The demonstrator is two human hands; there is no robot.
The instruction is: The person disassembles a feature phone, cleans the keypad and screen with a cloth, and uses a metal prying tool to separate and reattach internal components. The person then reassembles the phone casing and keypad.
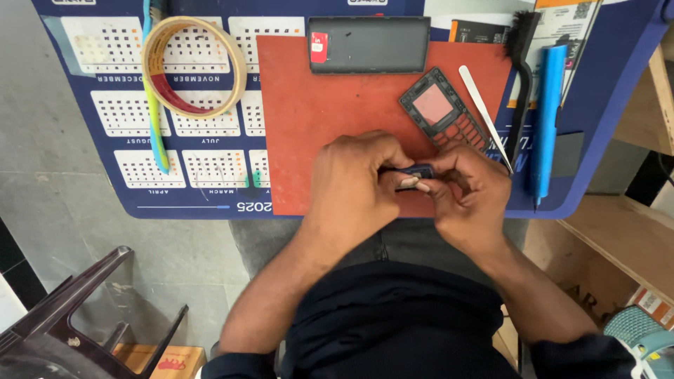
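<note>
My left hand [354, 186] and my right hand [470, 193] meet over the near edge of a red mat [316, 119]. Together they pinch a small dark blue phone part [415, 170], mostly hidden by the fingers. Just beyond my right hand lies a dark phone front frame [444, 110] with a screen window and keypad holes. A black rectangular tray [370, 44] with a small red card in it sits at the mat's far edge.
White tweezers [484, 116], a black brush [521, 77] and a blue tool [546, 119] lie at the right. A tape roll [194, 67] and a green-yellow toothbrush [154, 112] rest on the calendar-printed blue table. A dark chair [77, 316] stands lower left; wooden shelving [625, 231] stands right.
</note>
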